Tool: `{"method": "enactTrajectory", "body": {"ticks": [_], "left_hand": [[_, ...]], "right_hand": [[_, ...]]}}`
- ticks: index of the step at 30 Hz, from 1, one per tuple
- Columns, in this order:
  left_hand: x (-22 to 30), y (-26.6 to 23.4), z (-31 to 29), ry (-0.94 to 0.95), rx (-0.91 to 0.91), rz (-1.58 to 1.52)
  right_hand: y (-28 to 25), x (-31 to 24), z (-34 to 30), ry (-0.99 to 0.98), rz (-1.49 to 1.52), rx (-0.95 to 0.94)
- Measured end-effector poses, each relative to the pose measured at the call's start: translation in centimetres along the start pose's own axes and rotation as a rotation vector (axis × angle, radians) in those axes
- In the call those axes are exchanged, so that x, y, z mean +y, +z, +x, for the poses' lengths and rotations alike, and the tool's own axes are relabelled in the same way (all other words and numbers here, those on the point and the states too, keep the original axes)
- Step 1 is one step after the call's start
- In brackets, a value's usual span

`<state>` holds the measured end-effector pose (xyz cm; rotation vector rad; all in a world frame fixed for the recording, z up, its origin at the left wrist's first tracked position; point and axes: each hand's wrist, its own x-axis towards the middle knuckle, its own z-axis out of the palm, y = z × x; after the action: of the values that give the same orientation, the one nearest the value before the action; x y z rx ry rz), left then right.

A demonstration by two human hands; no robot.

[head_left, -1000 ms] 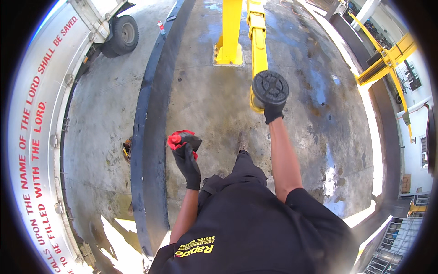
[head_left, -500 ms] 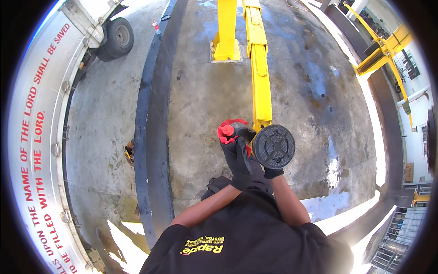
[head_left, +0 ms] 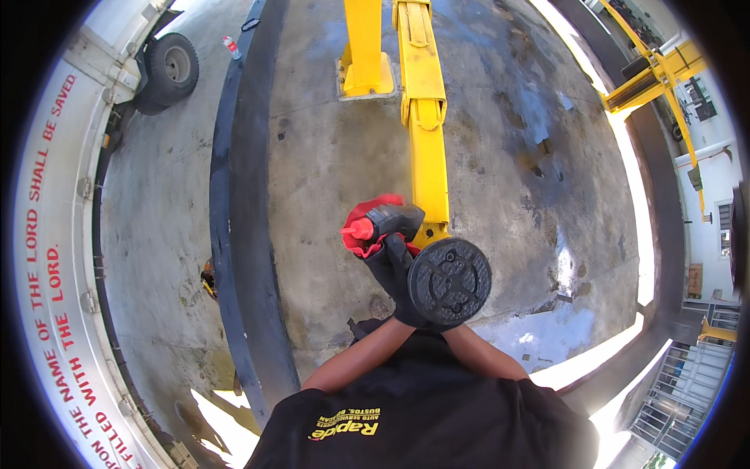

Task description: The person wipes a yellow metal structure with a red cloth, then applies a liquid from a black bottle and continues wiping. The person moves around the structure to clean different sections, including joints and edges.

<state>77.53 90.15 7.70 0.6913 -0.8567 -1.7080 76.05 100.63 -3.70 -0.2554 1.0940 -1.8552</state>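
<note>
My left hand (head_left: 391,273), in a black glove, is closed around a crumpled red cloth (head_left: 355,244) and what looks like a spray bottle (head_left: 394,220), dark with a red nozzle pointing left. Just right of it is a round black ribbed lift pad (head_left: 450,281), its patterned face toward me, by the end of a yellow lift arm (head_left: 428,172). My right hand (head_left: 432,324) is behind the pad's lower edge; only a bit of dark glove shows there and its fingers are hidden.
A yellow lift post (head_left: 365,47) stands bolted to the concrete ahead. A long dark beam (head_left: 242,195) runs along my left. Beyond it are a truck (head_left: 55,258) and a small bottle (head_left: 232,47). Another yellow lift (head_left: 656,82) and metal racks (head_left: 668,399) are at right.
My view has shifted, so hands and pad appear lower and further left. The pad looks larger and now covers more of my right hand. The left hand keeps its hold.
</note>
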Motion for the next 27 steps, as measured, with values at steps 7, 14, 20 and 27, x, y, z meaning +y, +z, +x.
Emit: {"method": "enactTrajectory", "body": {"ticks": [7,14,20,27], "left_hand": [[-4.8,7.4,16.3,0.217,0.113,0.022],[-8.1,13.2,29.1,0.414,0.229,0.102],[-9.1,19.8,42.5,0.653,0.31,0.145],[-5.8,15.0,44.8,0.542,0.548,0.211]], "right_hand": [[-1.2,-4.2,18.8,-0.155,0.049,-0.106],[-1.4,-6.4,29.8,-0.175,0.524,-0.154],[4.8,-17.8,46.9,-0.707,-0.195,0.441],[8.4,-24.9,57.9,-1.048,-0.183,0.263]]}}
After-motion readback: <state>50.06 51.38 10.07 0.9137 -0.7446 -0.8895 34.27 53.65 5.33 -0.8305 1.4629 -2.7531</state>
